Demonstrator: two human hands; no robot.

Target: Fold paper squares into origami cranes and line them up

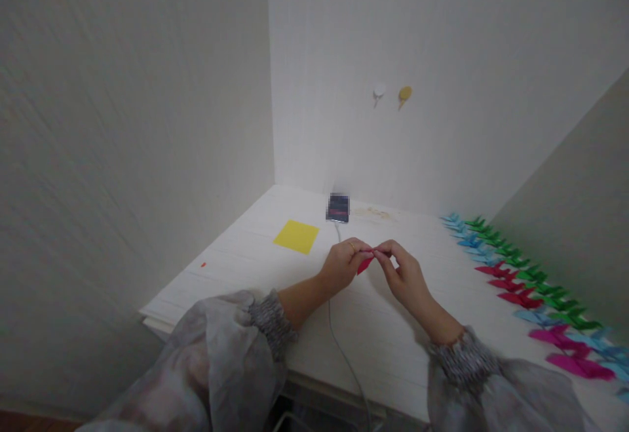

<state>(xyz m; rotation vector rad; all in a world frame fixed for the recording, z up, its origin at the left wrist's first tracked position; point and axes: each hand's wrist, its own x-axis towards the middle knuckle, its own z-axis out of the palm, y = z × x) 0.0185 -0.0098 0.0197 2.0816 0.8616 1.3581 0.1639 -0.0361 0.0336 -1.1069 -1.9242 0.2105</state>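
Note:
Between my two hands is a small folded piece of red paper (364, 265), held just above the white table. My left hand (343, 265) is closed on its left side, thumb and fingers pinching it, with a ring on one finger. The fingertips of my right hand (403, 271) pinch the paper's right end. Most of the folded shape is hidden by my fingers. Left of my hands, a flat square of yellow paper (296, 236) lies on the table.
Rows of folded paper cranes (521, 297) in green, blue, red and pink line the table's right side. A phone (338, 208) stands by the back wall, its cable (339, 340) running to the front edge. Two hooks (405, 94) are on the wall. An orange scrap (203, 264) lies left.

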